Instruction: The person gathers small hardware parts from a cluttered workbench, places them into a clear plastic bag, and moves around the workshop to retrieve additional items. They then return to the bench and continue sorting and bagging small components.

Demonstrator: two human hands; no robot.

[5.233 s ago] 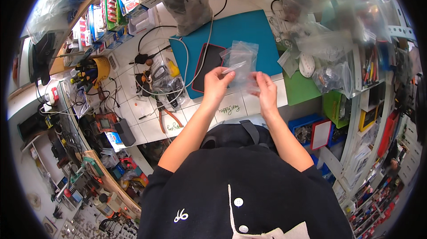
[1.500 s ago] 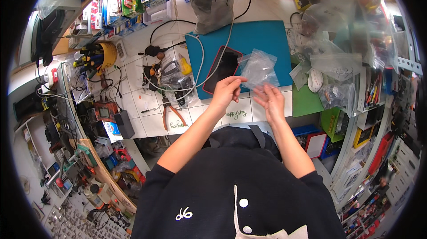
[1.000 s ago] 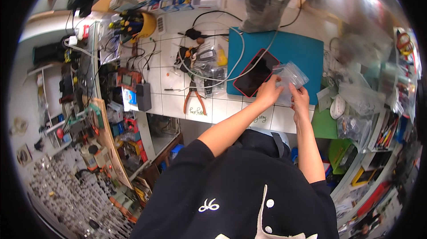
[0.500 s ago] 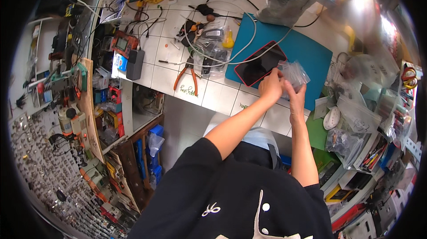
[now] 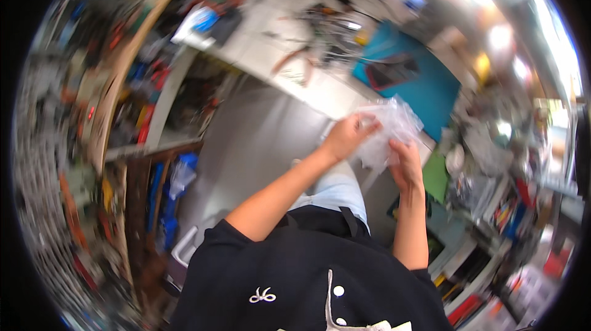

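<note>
Between both hands hangs a clear plastic bag (image 5: 394,123), crumpled and partly see-through, just in front of the table's near edge. My left hand (image 5: 351,139) pinches its left side with thumb and fingers. On the other side my right hand (image 5: 406,161) grips the lower right of it. What the bag contains, if anything, cannot be made out through the blur. Beyond it lies a blue-green mat (image 5: 437,91), and on that rests a dark-screened tablet with a red edge (image 5: 394,72).
Orange-handled pliers (image 5: 295,63) and a blurred clutter of cables and small parts (image 5: 335,29) lie on the white tiled table (image 5: 261,48). Packed shelves flank me. Plastic bags (image 5: 486,140) crowd the right. A bin-like grey rim (image 5: 184,246) stands low at left.
The view has swung and blurred. My hands have drawn back from over the mat with the plastic bag, which is now spread wider between them, and they are farther apart.
</note>
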